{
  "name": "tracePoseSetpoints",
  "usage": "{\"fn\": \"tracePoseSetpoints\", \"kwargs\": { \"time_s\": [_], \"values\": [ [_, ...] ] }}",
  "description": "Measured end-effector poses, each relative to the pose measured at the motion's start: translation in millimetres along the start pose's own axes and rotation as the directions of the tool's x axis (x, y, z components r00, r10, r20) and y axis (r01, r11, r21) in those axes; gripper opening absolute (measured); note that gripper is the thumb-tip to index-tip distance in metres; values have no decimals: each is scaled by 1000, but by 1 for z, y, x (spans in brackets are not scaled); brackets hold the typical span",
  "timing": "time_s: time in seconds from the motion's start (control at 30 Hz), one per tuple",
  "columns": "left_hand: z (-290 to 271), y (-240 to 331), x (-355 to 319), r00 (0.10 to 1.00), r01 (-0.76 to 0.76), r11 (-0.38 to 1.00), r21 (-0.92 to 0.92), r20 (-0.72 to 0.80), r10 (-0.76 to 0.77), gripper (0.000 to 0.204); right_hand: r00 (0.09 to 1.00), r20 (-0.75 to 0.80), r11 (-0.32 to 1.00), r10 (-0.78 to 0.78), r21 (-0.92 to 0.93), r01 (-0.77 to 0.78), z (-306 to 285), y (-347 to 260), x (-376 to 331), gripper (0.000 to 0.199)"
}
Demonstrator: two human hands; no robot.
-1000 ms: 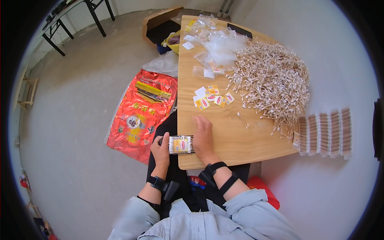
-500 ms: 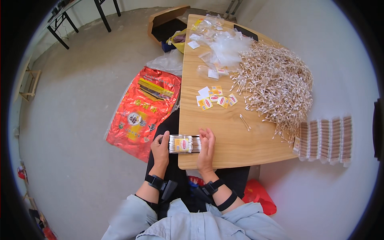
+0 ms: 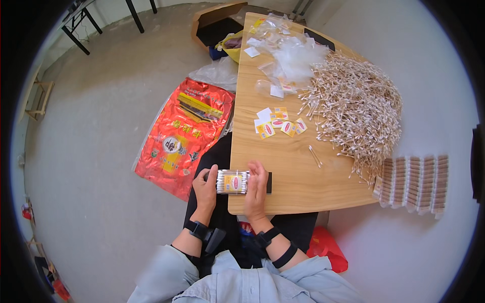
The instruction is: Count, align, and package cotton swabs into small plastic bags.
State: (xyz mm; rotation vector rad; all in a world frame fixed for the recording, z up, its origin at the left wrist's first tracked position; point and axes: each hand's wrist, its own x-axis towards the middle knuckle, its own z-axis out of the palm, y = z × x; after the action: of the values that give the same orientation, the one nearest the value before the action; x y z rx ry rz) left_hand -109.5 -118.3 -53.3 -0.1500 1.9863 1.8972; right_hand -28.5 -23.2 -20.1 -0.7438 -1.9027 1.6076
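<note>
A clear pack of cotton swabs, with a yellow and white card among them, lies level between my hands at the table's near left corner. My left hand is closed round its left end, thumb on top. Against its right end my right hand is pressed, fingers together and curled. A flat black piece sticks out to the right from beneath the right hand; most of it is hidden. Two loose swabs lie on the wood beyond.
A large heap of cotton swabs covers the table's right side. Several filled packs stand in rows at the right edge. Loose cards and clear bags lie farther back. A red sack hangs left of the table.
The swabs that stuck out on the right now sit farther left, in the pack. My right hand has moved slightly left, and the black piece shows beyond it. The whole view has shifted a little.
</note>
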Motion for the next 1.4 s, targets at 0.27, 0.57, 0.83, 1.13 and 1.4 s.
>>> {"fn": "tracePoseSetpoints", "kwargs": {
  "time_s": [0.27,0.57,0.83,1.13,1.4],
  "values": [
    [0,-9,3,998,-55,998,31,-11,56,31,1000,-27,991,-14,-130,10,20,-6,-4,47],
    [-1,-15,5,1000,20,996,-91,-13,-21,36,988,-67,936,136,336,-106,0,9,3,54],
    [1,-8,1,996,-56,998,8,-63,57,37,997,-7,988,81,131,-79,16,2,-1,46],
    [-20,10,-8,783,-410,694,591,-162,601,35,839,-428,704,-337,-706,-78,-145,27,56,57],
    [119,58,-82,476,-876,305,375,774,417,72,1000,-7,791,0,-611,-5,-186,25,70,26]
  ]
}}
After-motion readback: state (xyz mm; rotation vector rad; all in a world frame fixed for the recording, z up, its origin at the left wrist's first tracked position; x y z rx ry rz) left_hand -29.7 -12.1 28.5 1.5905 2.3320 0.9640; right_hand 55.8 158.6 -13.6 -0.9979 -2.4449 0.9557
